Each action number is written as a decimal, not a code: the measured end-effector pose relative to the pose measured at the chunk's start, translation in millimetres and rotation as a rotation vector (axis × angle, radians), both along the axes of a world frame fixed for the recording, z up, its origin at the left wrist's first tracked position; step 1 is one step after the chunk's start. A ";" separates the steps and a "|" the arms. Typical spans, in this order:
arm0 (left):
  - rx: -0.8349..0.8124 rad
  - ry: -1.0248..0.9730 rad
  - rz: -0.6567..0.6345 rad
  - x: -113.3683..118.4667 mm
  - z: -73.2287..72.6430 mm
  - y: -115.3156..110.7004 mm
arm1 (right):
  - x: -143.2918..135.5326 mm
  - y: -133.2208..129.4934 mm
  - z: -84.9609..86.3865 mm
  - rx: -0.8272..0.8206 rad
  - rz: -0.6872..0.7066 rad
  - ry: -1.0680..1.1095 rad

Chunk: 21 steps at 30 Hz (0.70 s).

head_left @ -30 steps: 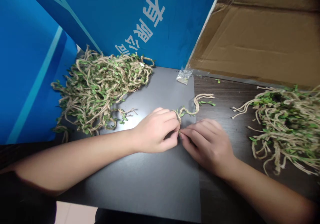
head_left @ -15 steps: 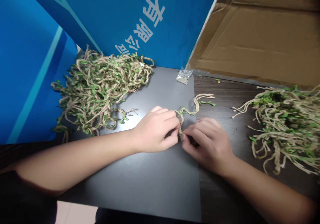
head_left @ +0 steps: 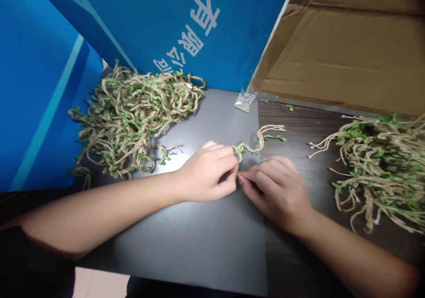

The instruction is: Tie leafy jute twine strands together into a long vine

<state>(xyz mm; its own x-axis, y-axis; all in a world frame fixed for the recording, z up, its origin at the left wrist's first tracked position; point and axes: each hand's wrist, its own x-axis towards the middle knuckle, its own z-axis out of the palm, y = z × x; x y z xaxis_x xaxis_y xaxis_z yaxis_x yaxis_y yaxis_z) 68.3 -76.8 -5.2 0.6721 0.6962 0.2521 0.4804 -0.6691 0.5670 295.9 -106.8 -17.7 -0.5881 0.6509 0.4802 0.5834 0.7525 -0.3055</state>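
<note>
A tan twine cord with small green leaves (head_left: 260, 144) trails away from between my hands, its loose strands lying on the dark tabletop. My left hand (head_left: 212, 172) is closed on the cord, fingers curled and knuckles up, so most of the gripped part is hidden. Close beside it, the thumb and fingertips of my right hand (head_left: 277, 189) pinch a short bit of the same cord. Only a little of the cord shows between the two hands, and I cannot make out whether it is knotted.
A large heap of leafy twine (head_left: 139, 116) lies at the left. Another bundle with loose ends (head_left: 385, 169) sits at the right. A small clear plastic bag (head_left: 245, 101) lies near the back, before a blue panel (head_left: 159, 23) and a brown cardboard sheet (head_left: 352, 45).
My right fingertips have shifted slightly left and up, closer to my left hand. Less of the cord shows between the hands. My left hand has barely moved.
</note>
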 end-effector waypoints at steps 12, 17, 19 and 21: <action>-0.041 -0.026 0.020 -0.1 0.7 0.6 | -1.8 1.1 -0.6 -0.104 -0.012 0.110; -0.086 -0.050 0.033 0.4 2.3 1.7 | -1.5 2.7 -0.5 -0.212 -0.043 0.175; -0.089 -0.049 0.037 0.5 2.7 1.9 | -1.4 2.9 -0.7 -0.225 -0.051 0.176; -0.086 -0.048 0.038 0.5 2.6 2.0 | -1.1 2.7 -0.9 -0.209 -0.047 0.178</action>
